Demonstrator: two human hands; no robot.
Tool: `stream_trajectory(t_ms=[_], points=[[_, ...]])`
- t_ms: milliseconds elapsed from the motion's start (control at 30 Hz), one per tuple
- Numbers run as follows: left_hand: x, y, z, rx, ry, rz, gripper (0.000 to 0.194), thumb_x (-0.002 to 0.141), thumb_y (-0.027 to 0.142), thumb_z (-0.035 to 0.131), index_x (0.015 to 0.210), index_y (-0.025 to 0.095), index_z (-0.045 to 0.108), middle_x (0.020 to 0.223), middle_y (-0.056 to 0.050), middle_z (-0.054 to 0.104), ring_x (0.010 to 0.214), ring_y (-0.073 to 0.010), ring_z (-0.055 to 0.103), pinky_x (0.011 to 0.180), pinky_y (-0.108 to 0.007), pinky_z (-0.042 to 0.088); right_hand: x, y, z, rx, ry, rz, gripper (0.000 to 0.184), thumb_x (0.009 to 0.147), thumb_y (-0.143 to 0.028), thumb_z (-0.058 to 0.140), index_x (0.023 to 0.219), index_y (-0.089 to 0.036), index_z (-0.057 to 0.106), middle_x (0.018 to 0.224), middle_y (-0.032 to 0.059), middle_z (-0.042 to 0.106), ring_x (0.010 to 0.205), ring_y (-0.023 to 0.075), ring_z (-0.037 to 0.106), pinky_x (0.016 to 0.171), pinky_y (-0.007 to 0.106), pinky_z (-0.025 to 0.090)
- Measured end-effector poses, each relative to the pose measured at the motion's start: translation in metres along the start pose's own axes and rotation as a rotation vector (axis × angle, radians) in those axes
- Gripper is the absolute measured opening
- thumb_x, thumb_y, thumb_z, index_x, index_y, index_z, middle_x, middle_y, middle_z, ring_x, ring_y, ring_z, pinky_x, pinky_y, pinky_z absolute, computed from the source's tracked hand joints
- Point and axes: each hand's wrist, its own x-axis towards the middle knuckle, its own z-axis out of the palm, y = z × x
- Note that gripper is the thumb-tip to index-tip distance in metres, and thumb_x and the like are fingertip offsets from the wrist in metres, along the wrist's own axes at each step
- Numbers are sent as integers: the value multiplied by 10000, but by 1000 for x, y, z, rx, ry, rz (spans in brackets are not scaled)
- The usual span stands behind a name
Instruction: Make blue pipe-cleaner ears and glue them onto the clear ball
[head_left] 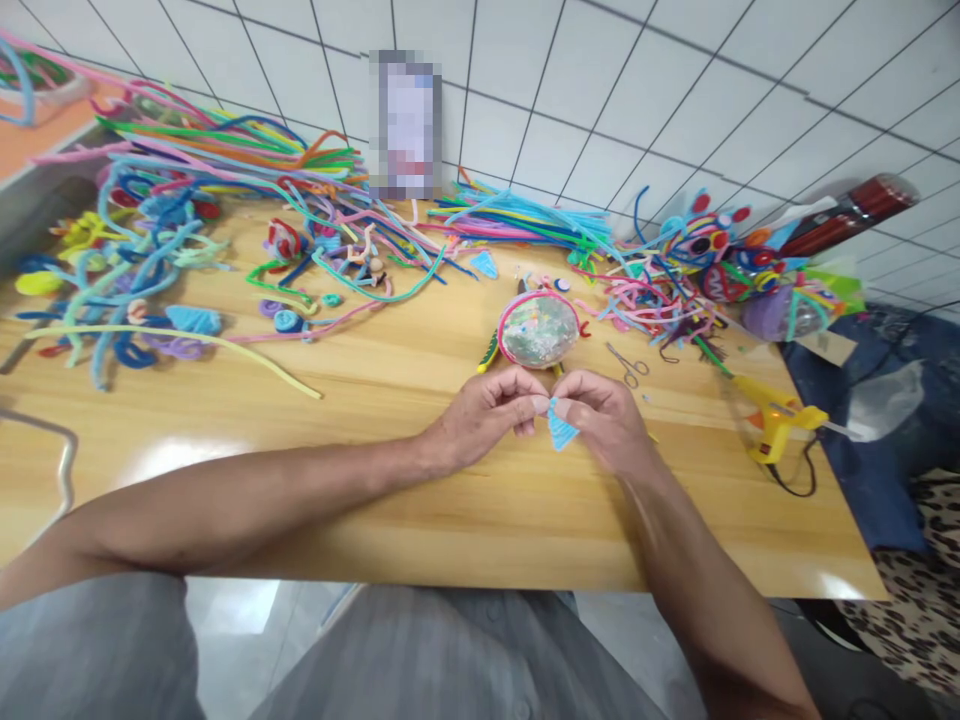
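A light-blue triangle of coiled pipe cleaner (562, 430) is held over the front half of the wooden table. My right hand (611, 415) grips its right side between thumb and fingers. At its upper corner, my left hand (495, 410) pinches with thumb and forefinger. Just beyond my hands sits a clear, rounded container (541, 328) with a pink pipe-cleaner rim. Pliers with green and yellow handles (490, 350) lie partly hidden under it. A pair of small scissors (628, 365) rests to the right of the container.
Loose pipe cleaners (150, 240) are heaped at the left; bundles (525, 215) lie along the tiled wall. A phone-like blurred panel (406, 125) leans there. At the right are a yellow glue gun (776, 415) with a cord and decorated plastic containers (787, 310). Another blue triangle (484, 264) lies behind.
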Motion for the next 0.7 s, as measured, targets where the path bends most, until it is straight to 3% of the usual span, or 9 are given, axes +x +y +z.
stream_trajectory(t_ms=[500, 700], points=[[-2, -3, -3, 16, -16, -14, 449, 892, 581, 797, 886, 148, 677, 726, -28, 727, 630, -118, 651, 645, -252, 551, 1, -3, 1, -89, -26, -65, 279, 769, -417, 834, 709, -210, 657, 607, -30, 622, 534, 115, 515, 488, 237, 421], [-1, -7, -2, 49, -17, -19, 438, 901, 583, 776, 900, 156, 676, 713, -17, 706, 620, -119, 639, 626, -251, 531, 2, -4, -5, -193, -13, -126, 194, 789, -352, 770, 708, -213, 663, 620, -29, 636, 557, 123, 537, 529, 258, 430]])
